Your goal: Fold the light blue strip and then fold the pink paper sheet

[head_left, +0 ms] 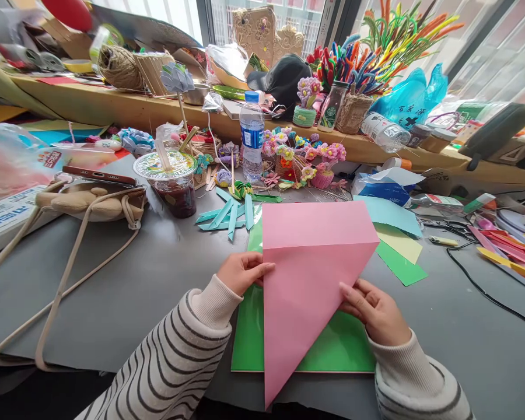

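A sheet of pink paper (pixel 310 274), folded on a diagonal with a straight band along its top, is held up between my hands. My left hand (pixel 244 273) pinches its left edge, thumb in front and fingers behind. On the slanted right edge, my right hand (pixel 374 309) grips it the same way. Below the pink paper lies a green sheet (pixel 249 344), partly covered by it. The pink paper's lower point reaches past the table's front edge. Folded turquoise paper strips (pixel 231 213) lie just beyond my left hand.
A lidded cup of dark drink (pixel 172 189), a phone (pixel 100 175) on a beige bag (pixel 87 201) and a water bottle (pixel 251 137) stand behind on the left. Blue, yellow and green paper pieces (pixel 402 271), scissors (pixel 455 227) and a black cable (pixel 485 291) are at right.
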Demonstrator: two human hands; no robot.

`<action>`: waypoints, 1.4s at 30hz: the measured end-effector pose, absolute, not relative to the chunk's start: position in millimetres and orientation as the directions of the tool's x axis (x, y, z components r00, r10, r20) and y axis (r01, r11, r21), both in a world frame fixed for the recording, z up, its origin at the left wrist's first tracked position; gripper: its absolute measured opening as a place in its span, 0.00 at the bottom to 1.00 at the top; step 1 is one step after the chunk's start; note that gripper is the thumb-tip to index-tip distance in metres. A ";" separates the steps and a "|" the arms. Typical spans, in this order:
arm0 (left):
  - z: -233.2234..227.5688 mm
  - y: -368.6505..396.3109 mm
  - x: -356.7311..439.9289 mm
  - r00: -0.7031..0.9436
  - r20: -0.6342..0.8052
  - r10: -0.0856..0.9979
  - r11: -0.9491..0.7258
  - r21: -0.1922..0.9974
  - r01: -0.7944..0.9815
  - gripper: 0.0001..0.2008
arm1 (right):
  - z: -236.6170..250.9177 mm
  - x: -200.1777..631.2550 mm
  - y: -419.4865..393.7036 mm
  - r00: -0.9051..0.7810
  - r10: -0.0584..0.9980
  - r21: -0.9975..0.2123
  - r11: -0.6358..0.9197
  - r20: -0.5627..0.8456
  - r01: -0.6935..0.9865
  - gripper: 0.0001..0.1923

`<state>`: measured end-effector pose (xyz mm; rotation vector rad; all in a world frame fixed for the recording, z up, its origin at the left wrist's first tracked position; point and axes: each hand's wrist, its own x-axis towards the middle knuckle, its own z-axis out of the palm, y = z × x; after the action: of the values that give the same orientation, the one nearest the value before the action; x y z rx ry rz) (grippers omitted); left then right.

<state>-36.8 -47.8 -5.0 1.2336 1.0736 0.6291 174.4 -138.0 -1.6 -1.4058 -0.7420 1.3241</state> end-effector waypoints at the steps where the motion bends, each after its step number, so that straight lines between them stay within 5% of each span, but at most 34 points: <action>1: -6.0 -44.5 -37.2 0.410 -0.312 0.857 0.266 0.949 0.166 0.15 | -2.3 179.1 -131.3 0.263 0.917 -0.946 -0.251 -0.300 -0.204 0.19; 11: -11.7 -39.1 -38.0 0.341 -0.368 0.865 0.380 0.924 0.032 0.16 | -16.5 193.4 -103.3 0.373 0.909 -0.973 -0.120 -0.187 -0.196 0.14; 28: -9.6 -42.6 -36.3 0.275 -0.367 0.889 0.381 0.925 0.005 0.13 | -23.9 193.1 -103.3 0.483 0.847 -0.975 -0.177 -0.221 -0.135 0.12; 38: -5.7 -51.0 -36.4 0.505 -0.299 0.810 0.264 0.954 0.142 0.09 | -23.8 191.1 -101.9 0.653 0.755 -0.985 0.053 -0.067 -0.163 0.10; 42: -4.7 -52.4 -28.9 0.385 -0.222 0.896 0.214 0.975 0.065 0.09 | -19.9 186.9 -103.8 0.464 0.880 -0.971 0.018 -0.098 -0.240 0.12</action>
<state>-28.9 -52.4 -4.7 1.2231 1.0242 0.7444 186.9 -103.8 -19.9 -1.2567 -0.6563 0.9747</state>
